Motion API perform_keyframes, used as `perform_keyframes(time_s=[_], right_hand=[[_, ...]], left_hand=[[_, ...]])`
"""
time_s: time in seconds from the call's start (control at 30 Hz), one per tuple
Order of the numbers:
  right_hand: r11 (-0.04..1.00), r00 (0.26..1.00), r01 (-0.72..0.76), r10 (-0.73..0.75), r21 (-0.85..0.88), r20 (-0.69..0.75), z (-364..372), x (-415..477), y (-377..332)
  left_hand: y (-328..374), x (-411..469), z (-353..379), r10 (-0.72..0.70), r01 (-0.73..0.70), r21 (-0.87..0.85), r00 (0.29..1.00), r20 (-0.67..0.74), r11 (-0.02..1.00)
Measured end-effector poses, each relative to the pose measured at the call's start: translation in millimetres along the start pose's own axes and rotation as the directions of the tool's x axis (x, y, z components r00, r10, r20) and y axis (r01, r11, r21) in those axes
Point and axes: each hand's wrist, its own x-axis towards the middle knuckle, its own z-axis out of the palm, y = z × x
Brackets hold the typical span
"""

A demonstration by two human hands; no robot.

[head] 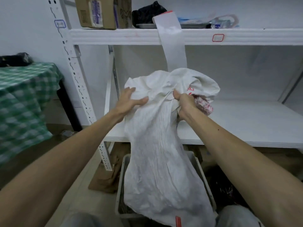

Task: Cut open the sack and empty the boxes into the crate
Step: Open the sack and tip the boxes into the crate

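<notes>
Sack (157,145): white woven, held up by its upper end in front of the lower shelf (237,125), lower end hanging down into the grey crate (196,159) on the floor. Red print on the bunched top fabric, too crumpled to read. Red mark near the sack's bottom edge.

Left hand (129,100): fingers and thumb curled round a fold at the sack's upper left. Right hand (184,104): fisted tight on a gathered bunch at the upper right.

No boxes from the sack visible; crate interior mostly hidden by the sack.

Upper shelf (114,36): cardboard box (98,12) with purple print, blurred, unreadable; a black bag (147,13); a white strip (172,41) hanging over the edge. Red-outlined label (218,37) on the shelf edge and blue-outlined label (60,24) on the upright, writing illegible.

Left: table with green checked cloth (24,95).
</notes>
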Motion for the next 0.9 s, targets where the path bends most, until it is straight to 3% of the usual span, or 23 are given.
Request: perform_keyframes(time_s=[0.07, 0.1, 0.2, 0.27, 0.33, 0.47, 0.6, 0.7, 0.8, 0.9], right_hand=[[0.998, 0.998, -0.063, 0.063, 0.008, 0.026, 0, -2, 3], [0.996, 0.996, -0.081, 0.082, -0.021, 0.036, 2, -8, 5], [0.988, 0.996, -0.046, 0.056, -0.144, 0.063, 8, -14, 3], [0.98, 0.994, 0.064, -0.046, -0.188, 0.103, 11, -16, -5], [0.951, 0.975, 0.175, -0.13, -0.255, 0.183, 17, -24, -8], [0.692, 0.946, 0.305, -0.302, -0.655, 0.122, 31, -24, -1], [0.784, 0.904, 0.339, -0.425, -0.52, -0.052, 27, -8, -41], [0.768, 0.904, 0.329, -0.424, -0.549, -0.051, 27, -13, -37], [0.851, 0.896, 0.383, -0.436, -0.361, -0.078, 28, -12, -45], [0.813, 0.884, 0.406, -0.466, -0.417, -0.047, 26, -21, -51]], left_hand=[[1, 3, -7, -0.156, 0.133, -0.322, 0.987, -0.045, 0.937], [2, 3, -5, -0.21, 0.181, -0.373, 0.977, -0.036, 0.91], [2, 7, 5, -0.266, 0.207, -0.332, 0.953, -0.143, 0.92], [5, 12, 7, -0.207, 0.118, -0.272, 0.923, -0.325, 0.955], [7, 9, 17, -0.134, 0.063, -0.187, 0.906, -0.401, 0.98], [24, -4, 27, -0.003, -0.037, -0.107, 0.934, -0.357, 0.994], [55, 17, -11, 0.055, -0.174, -0.196, 0.866, -0.497, 0.965], [56, 9, 2, 0.164, -0.197, -0.065, 0.926, -0.341, 0.978], [58, 13, 2, 0.103, -0.227, -0.212, 0.873, -0.476, 0.951], [58, 14, 2, 0.16, -0.225, -0.176, 0.934, -0.32, 0.958]])
